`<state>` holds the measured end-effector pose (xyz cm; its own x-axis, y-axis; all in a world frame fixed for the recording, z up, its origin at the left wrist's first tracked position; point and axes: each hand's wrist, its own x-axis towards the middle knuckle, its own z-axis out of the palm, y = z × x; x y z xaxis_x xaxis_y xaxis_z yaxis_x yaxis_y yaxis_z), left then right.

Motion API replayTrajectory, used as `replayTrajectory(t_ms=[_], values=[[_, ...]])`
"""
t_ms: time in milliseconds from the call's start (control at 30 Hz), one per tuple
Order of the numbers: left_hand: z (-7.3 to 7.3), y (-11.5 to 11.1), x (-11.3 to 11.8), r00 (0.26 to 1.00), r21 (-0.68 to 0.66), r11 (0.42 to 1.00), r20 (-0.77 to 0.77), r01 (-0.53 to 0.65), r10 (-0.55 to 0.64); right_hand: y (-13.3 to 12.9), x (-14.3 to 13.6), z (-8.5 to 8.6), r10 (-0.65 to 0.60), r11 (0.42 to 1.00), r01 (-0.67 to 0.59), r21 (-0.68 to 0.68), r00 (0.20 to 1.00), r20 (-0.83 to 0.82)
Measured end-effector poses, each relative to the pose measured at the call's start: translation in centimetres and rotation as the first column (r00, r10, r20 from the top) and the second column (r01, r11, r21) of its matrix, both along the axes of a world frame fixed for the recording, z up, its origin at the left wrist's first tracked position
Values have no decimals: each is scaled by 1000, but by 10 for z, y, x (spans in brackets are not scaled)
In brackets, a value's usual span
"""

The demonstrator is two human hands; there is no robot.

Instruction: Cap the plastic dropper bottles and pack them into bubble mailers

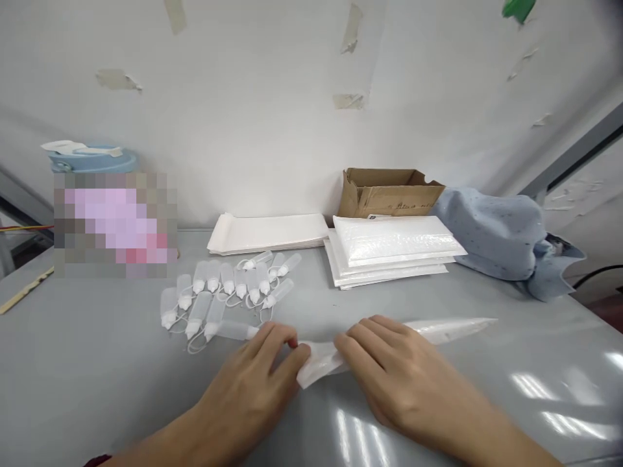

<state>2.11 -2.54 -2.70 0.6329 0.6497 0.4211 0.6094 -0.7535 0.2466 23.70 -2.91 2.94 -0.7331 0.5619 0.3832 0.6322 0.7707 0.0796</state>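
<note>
A long, flattened piece of translucent white plastic wrap (pixel 450 329) lies low across the front middle of the table. My left hand (pixel 253 386) pinches its left end between thumb and index finger. Closed over it a little farther right, my right hand (pixel 396 370) hides its middle part, while a pointed tail sticks out beyond the knuckles. Whether anything is inside the wrap, I cannot tell. Just beyond my left hand are several small clear squeeze bottles (pixel 198 313) with white caps on loops; one bottle (pixel 233 329) lies right by my left fingers.
White bubble mailers (pixel 399 240) are stacked at the back right, in front of an open cardboard box (pixel 396 198). Flat white envelopes (pixel 270 232) lie at the back middle. A crumpled blue cloth (pixel 487 227) occupies the far right. A blurred-out patch and a blue container (pixel 92 160) are at left.
</note>
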Motion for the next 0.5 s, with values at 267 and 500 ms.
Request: replayTrajectory(t_ms=[267,500], values=[[25,17,58,892,-926,353,268,134,364,19,19,-5,-20,972,130,198,878,-479],[18,17,92,787,-948,165,317,271,529,14,10,-20,100,985,-36,167,914,-394]])
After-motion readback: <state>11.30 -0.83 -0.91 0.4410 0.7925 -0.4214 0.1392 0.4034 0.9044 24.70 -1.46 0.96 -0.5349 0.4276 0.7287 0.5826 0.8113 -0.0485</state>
